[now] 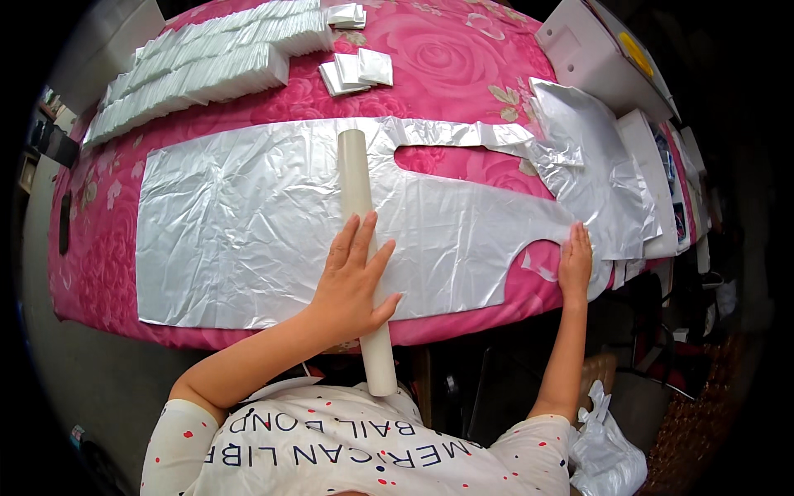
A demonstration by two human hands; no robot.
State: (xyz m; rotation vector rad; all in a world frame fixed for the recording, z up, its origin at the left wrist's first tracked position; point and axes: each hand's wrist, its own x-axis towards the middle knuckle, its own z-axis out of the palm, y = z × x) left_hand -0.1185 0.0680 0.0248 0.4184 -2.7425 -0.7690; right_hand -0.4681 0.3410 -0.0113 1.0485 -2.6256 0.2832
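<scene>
A thin silvery-white plastic apron (240, 223) lies flat and slightly wrinkled across the table, with cut-out curves toward its right end. Across it rests a long pale tube (356, 174), its near end sticking out past the table edge toward my body. My left hand (354, 281) presses on the tube with fingers spread, not wrapped round it. Farther right, my right hand (576, 263) lies on the apron's narrow end beside the lower cut-out, fingers stretched out and close together. More loose sheets of the same plastic (608, 165) are heaped beyond that end.
Long rows of small folded white packets (198, 74) fill the far left. A few loose folded packets (356, 70) sit near them on the pink flowered tablecloth (447, 54). A white box (608, 58) stands at the far right. A white plastic bag (608, 450) is low at the right.
</scene>
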